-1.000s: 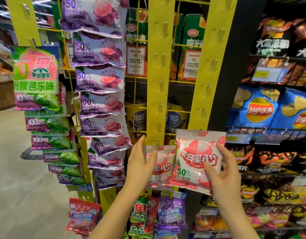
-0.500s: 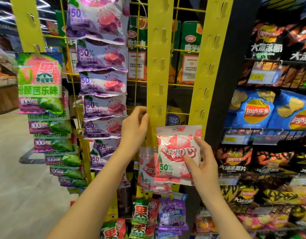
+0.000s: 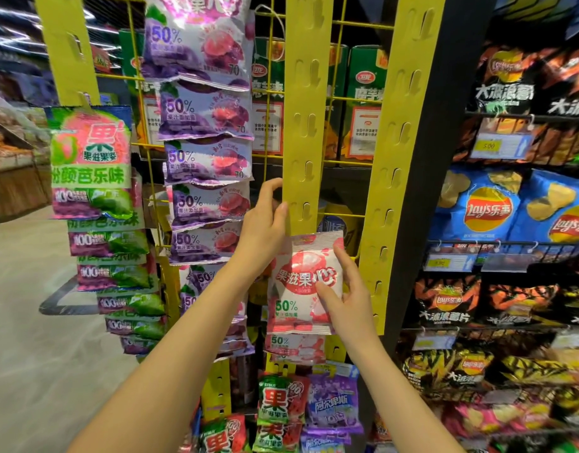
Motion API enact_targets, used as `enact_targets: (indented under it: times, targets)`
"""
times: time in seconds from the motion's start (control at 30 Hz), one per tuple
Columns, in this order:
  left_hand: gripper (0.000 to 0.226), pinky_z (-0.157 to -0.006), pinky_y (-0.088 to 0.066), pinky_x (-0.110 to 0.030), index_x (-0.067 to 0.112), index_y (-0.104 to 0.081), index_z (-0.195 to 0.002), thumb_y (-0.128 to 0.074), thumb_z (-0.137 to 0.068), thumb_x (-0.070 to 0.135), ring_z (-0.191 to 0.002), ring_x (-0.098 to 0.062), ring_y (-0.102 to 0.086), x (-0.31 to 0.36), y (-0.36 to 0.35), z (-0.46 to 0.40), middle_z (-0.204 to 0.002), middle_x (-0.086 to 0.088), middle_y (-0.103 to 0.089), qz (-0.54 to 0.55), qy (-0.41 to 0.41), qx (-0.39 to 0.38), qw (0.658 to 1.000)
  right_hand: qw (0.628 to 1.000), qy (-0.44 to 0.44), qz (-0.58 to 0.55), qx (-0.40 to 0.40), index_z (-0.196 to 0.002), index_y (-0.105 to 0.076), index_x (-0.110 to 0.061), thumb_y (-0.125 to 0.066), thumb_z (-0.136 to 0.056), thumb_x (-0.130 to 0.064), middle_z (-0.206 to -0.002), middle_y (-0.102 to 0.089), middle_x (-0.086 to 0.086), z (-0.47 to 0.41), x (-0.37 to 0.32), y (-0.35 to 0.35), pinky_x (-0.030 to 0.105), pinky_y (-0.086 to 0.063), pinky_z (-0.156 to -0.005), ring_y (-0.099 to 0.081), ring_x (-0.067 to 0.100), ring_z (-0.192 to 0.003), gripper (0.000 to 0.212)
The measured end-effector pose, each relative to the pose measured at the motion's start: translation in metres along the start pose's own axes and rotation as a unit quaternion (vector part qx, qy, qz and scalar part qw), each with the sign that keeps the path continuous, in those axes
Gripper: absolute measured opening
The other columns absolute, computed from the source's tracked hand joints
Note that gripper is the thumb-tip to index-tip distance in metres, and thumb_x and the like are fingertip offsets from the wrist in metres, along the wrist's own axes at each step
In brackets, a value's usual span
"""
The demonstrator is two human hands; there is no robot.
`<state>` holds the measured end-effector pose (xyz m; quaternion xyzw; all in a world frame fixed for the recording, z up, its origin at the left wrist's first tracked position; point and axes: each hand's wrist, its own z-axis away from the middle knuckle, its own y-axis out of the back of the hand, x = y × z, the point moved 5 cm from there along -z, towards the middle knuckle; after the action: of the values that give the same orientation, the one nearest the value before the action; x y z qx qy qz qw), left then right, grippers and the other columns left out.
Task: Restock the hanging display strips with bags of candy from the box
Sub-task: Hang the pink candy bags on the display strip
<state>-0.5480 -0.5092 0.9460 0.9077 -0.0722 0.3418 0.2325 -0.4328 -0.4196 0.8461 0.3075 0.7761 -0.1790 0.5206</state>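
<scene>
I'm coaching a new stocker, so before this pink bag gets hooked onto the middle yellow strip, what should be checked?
1. Right hand grips the pink bag: ok.
2. Left hand steadies the middle strip at its edge: ok.
3. Free hooks above the bag: ok, several show empty.
4. Bag's top edge at a hook: ok, it sits just below one.
5. Hang hole lined up with the hook: cannot tell.
6. Hung pink bag below out of the way: ok.

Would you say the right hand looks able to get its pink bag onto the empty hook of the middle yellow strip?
Probably yes. The right hand holds the pink bag with its top just under an empty hook, nothing lies between, and the left hand grips the middle strip at its edge.
</scene>
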Motion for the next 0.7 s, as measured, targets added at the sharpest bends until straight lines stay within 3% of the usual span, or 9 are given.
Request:
enact_targets:
  times: [0.1, 0.2, 0.27, 0.33, 0.4, 0.43, 0.5, 0.57, 0.7]
  targets:
    - [0.033, -0.054, -0.036, -0.013, 0.017, -0.038, -0.133, -0.038, -0.100, 0.014, -0.065, -0.012, -0.054, -0.002, 0.001, 0.000, -0.086, -0.012, -0.062, 0.003, -0.004, -0.002, 1.000, 1.000, -0.014, 0.005, 0.001, -0.133, -0.034, -0.042, -0.055, -0.092, -0.006, -0.132, -0.047, -0.009, 0.002, 0.005, 0.000, 0.031, -0.058, -0.077, -0.063, -0.002, -0.094, 0.059]
    - [0.033, -0.058, -0.040, -0.020, 0.018, -0.038, -0.132, -0.038, -0.099, 0.015, -0.066, -0.016, -0.055, -0.003, 0.001, 0.000, -0.087, -0.015, -0.064, 0.009, -0.007, -0.004, 1.000, 1.000, -0.010, 0.023, 0.005, -0.140, -0.032, -0.031, -0.053, -0.091, -0.001, -0.133, -0.040, -0.018, 0.005, 0.004, -0.001, 0.008, -0.051, -0.070, -0.054, -0.022, -0.091, 0.061]
    - [0.033, -0.062, -0.044, -0.028, 0.019, -0.038, -0.133, -0.038, -0.099, 0.015, -0.070, -0.022, -0.059, -0.002, 0.000, 0.001, -0.089, -0.016, -0.065, 0.021, -0.005, -0.006, 1.000, 0.999, -0.011, 0.035, 0.007, -0.141, -0.031, -0.031, -0.053, -0.091, -0.001, -0.133, -0.038, -0.019, 0.007, 0.007, 0.000, 0.005, -0.048, -0.070, -0.052, -0.020, -0.099, 0.062]
    - [0.033, -0.062, -0.045, -0.030, 0.020, -0.037, -0.133, -0.038, -0.100, 0.016, -0.074, -0.028, -0.061, -0.003, 0.001, 0.001, -0.090, -0.016, -0.065, 0.028, 0.001, -0.005, 1.000, 0.999, -0.018, 0.048, 0.012, -0.142, -0.030, -0.033, -0.054, -0.091, -0.004, -0.140, -0.038, -0.013, 0.008, 0.012, 0.000, 0.017, -0.053, -0.082, -0.053, -0.011, -0.109, 0.064]
    - [0.034, -0.059, -0.044, -0.023, 0.020, -0.036, -0.133, -0.038, -0.100, 0.015, -0.071, -0.026, -0.060, -0.003, 0.001, 0.001, -0.090, -0.016, -0.065, 0.024, 0.001, -0.005, 1.000, 0.997, -0.023, 0.069, 0.018, -0.142, -0.029, -0.038, -0.055, -0.091, -0.008, -0.147, -0.035, -0.011, 0.009, 0.016, -0.001, 0.037, -0.050, -0.097, -0.044, 0.005, -0.128, 0.065]
    - [0.035, -0.057, -0.042, -0.019, 0.020, -0.036, -0.133, -0.039, -0.099, 0.015, -0.068, -0.022, -0.058, -0.003, 0.001, 0.001, -0.090, -0.016, -0.064, 0.022, -0.001, -0.005, 1.000, 0.997, -0.023, 0.076, 0.019, -0.142, -0.028, -0.040, -0.056, -0.091, -0.010, -0.149, -0.034, -0.012, 0.010, 0.016, -0.001, 0.040, -0.046, -0.101, -0.040, 0.009, -0.133, 0.065]
    - [0.035, -0.054, -0.041, -0.014, 0.020, -0.035, -0.133, -0.039, -0.099, 0.014, -0.066, -0.018, -0.057, -0.002, 0.001, 0.002, -0.089, -0.016, -0.064, 0.021, -0.003, -0.004, 1.000, 0.994, -0.020, 0.103, 0.016, -0.145, -0.026, -0.036, -0.055, -0.091, -0.012, -0.146, -0.030, -0.019, 0.010, 0.016, -0.002, 0.027, -0.036, -0.108, -0.032, 0.002, -0.134, 0.065]
    - [0.035, -0.059, -0.044, -0.019, 0.020, -0.035, -0.133, -0.040, -0.099, 0.014, -0.071, -0.023, -0.060, -0.002, 0.001, 0.003, -0.091, -0.016, -0.065, 0.027, -0.002, -0.001, 1.000, 0.990, -0.015, 0.138, 0.014, -0.146, -0.025, -0.033, -0.055, -0.092, -0.013, -0.138, -0.028, -0.024, 0.010, 0.014, -0.002, 0.015, -0.026, -0.105, -0.025, -0.005, -0.130, 0.065]
    - [0.042, -0.062, -0.043, -0.022, 0.018, -0.033, -0.136, -0.044, -0.097, 0.009, -0.073, -0.019, -0.059, -0.001, 0.002, 0.008, -0.090, -0.014, -0.064, 0.007, -0.007, 0.007, 1.000, 0.979, -0.004, 0.202, 0.027, -0.147, -0.023, -0.033, -0.054, -0.092, -0.018, -0.140, -0.035, -0.014, 0.010, 0.014, -0.001, 0.016, -0.024, -0.100, -0.030, 0.004, -0.133, 0.065]
